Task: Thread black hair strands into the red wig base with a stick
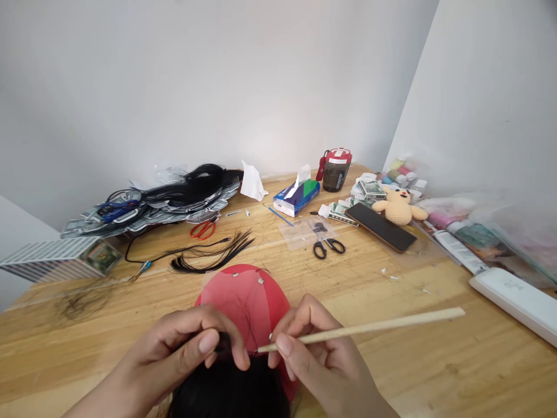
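A rounded red and pink form (248, 293), dome-like and partly covered by black hair (230, 389), stands at the near edge of the view. My left hand (187, 348) pinches a small tuft of black hair above it. Between the thumb and fingers of my right hand (311, 348) is a thin light wooden stick (383, 324). Its pointed tip touches or nearly touches the form at the upper edge of the hair, beside my left fingertips. Several small whitish spots dot the form, and a few loose strands lie across it.
Behind the form lie a bundle of black hair (213, 255), red-handled scissors (202, 230) and black-handled scissors (329, 248). A tissue pack (296, 197), a cup (337, 171), a phone (380, 226) and a crocheted toy (398, 208) stand farther right. A white hair straightener (517, 302) lies at right.
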Tool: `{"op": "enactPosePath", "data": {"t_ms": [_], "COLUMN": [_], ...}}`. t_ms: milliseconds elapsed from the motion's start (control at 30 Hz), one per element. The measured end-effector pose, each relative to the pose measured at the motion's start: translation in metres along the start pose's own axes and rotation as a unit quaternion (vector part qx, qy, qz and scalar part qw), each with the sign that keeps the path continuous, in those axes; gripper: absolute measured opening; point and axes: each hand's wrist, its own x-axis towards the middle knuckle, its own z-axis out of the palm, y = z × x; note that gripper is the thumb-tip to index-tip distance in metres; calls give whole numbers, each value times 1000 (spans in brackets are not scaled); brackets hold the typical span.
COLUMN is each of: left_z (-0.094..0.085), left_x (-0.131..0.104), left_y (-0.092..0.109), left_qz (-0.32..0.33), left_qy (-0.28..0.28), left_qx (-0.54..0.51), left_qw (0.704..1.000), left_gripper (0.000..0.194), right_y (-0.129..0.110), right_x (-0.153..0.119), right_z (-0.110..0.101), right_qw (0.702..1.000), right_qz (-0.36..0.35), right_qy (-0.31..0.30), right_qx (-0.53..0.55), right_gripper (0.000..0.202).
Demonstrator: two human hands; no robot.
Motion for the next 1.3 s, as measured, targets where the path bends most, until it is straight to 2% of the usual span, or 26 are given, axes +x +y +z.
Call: {"op": "enactPosePath", "data": {"t_ms": [100,300,433,767,1033,1300], "left_z": [-1,-2,-1,4,2,1], "left_x": [-1,0,1,3,2,0], "left_y": [-2,-1,1,6,7,5], "left_qz": [-6,11,24,34,43,31], "left_qy": [-6,-20,-19,-22,-36,-48], "left_qx": [1,16,47,87,124,126], "left_qw": [1000,1000,998,995,991,990], "left_gripper": [42,43,48,54,53,53], "right_y": [-3,7,10,12,-5,-6], "right_x": [-1,1,3,4,7,5], "right_z": [-2,-6,-7,-4,2,3], "right_qw": [1000,999,998,997,995,994], "right_qz": [10,1,15,51,93,110], "right_qy": [-12,-39,-31,-12,9,24], "right_qx": [-14,20,54,48,33,15], "right_gripper": [42,38,40,48,61,65]}}
